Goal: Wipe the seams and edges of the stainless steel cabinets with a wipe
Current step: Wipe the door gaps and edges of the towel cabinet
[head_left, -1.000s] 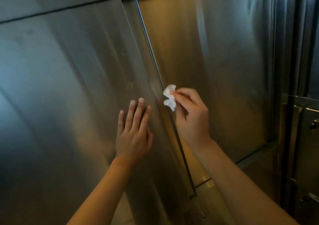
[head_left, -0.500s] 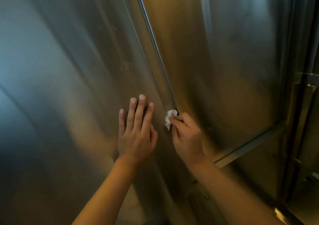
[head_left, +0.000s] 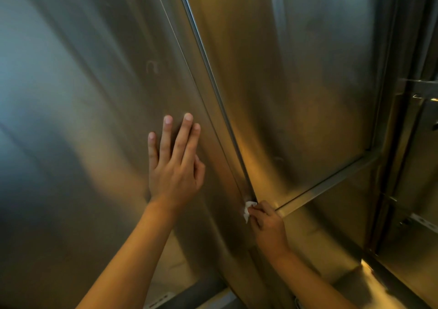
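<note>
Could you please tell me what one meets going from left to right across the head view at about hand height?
Broad brushed stainless steel left door panel → open left hand flat on it → crumpled white wipe at the vertical seam → right hand gripping the wipe → stainless steel right door panel → dark metal frame.

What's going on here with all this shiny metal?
A person is cleaning stainless steel cabinets. The right hand pinches a small white wipe against the bottom end of the vertical seam between two doors, where it meets the right door's lower edge. The left hand rests flat, fingers straight, on the left door.
</note>
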{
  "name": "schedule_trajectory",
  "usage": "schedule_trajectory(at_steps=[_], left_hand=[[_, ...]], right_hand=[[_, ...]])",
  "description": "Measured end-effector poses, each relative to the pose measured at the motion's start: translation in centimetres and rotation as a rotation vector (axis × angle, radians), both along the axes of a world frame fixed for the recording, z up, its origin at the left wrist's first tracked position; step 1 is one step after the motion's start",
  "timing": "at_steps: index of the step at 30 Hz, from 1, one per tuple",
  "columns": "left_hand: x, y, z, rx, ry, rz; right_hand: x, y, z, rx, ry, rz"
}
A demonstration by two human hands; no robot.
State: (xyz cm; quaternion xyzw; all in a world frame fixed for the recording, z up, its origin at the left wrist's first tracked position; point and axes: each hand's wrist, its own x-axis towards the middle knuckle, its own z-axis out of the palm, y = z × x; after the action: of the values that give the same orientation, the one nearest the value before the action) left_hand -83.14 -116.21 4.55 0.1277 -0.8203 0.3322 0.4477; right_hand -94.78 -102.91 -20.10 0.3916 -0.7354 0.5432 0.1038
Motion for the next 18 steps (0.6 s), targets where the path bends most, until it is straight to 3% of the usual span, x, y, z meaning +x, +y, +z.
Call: schedule_trajectory(at_steps=[4, 7, 13, 18], left_hand=[[0.1, 0.0, 0.1, -0.004, -0.012, 0.005], [0.1, 0.0, 0.1, 0.008, -0.014, 0.002], [0.1, 0.0, 0.1, 0.033, -0.016, -0.011], [0.1, -0.2, 0.1, 0.03, -0.016, -0.027]], right_hand=[[0.3, 0.9, 1.4, -0.033, -0.068, 0.025], [0.2, 1.5, 5.8, -0.125, -0.069, 0.04], [-1.6, 1.1, 19.8, -0.447, 0.177, 0.046], [-2.1, -2.1, 23.4, -0.477, 0.299, 0.028]])
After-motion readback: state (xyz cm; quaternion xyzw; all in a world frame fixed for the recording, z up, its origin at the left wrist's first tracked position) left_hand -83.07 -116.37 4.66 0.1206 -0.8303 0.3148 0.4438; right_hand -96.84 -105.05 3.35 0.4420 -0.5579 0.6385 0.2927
